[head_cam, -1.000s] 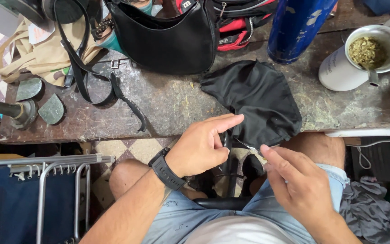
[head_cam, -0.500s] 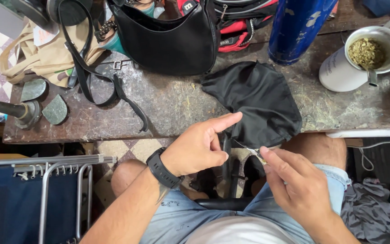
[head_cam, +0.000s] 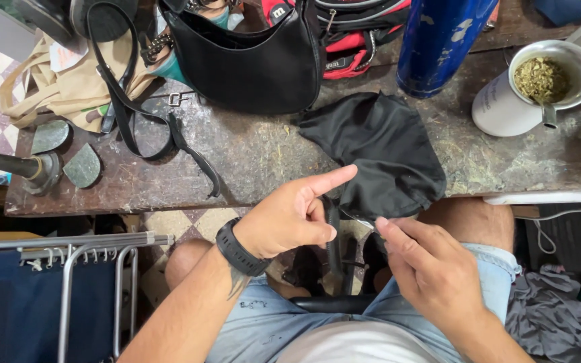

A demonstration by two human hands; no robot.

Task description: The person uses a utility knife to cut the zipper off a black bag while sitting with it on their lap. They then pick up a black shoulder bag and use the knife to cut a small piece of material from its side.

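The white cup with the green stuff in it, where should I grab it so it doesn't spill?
Hold the white cup around its round body, probably coming from the side nearest you, where the worn table is bare. It stands upright, filled close to its rim with green herb, so keep it level. A metal straw pokes over the near rim; grip below it. The blue bottle crowds the far-left side.

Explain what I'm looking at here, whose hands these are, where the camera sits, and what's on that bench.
There is no machine: a seated person wears the camera on the head, so the one view looks down at their own hands and lap. The left hand, with a black wristband, points its forefinger over a black cloth hanging off the worn workbench. The right hand pinches a thin metal tool, perhaps a needle, at the cloth's edge. On the bench lie a black handbag, a loose black strap, a blue bottle and a cup of green herbs.
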